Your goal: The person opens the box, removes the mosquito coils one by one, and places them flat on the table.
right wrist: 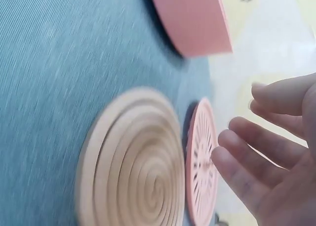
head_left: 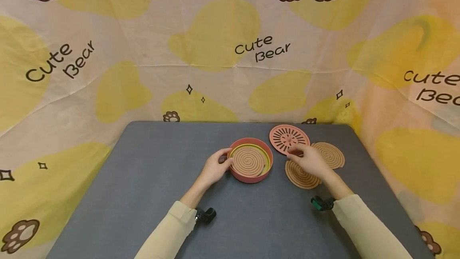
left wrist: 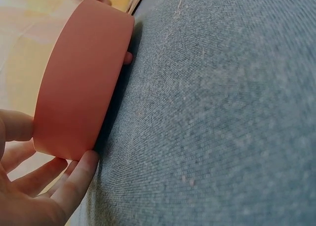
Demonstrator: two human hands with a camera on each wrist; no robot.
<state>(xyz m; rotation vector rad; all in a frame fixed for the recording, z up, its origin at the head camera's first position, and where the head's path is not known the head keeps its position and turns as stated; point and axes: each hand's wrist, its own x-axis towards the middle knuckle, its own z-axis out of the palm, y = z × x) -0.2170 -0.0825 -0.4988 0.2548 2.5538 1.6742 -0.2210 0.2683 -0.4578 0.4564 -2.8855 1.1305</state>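
My left hand (head_left: pixel 215 168) grips the left side of a round red-pink tin (head_left: pixel 250 180), thumb at the rim and fingers against the outer wall (left wrist: pixel 81 87). A tan mosquito coil (head_left: pixel 248 161) lies inside the tin, within a yellow-green inner ring (head_left: pixel 266 168). To the right, my right hand (head_left: pixel 310 159) hovers with fingers loosely bent and nothing between them. Beneath it are a second mosquito coil (head_left: pixel 302 176) and the pink slotted lid (head_left: pixel 285 136). In the right wrist view the fingertips overlap the lid (right wrist: pixel 201 176), beside a coil (right wrist: pixel 133 161).
Another mosquito coil (head_left: pixel 330 155) lies farther right, next to the lid. Everything stands on a grey cloth-covered table (head_left: pixel 154 171). A printed yellow and cream fabric (head_left: pixel 215 39) hangs behind the table and along its sides.
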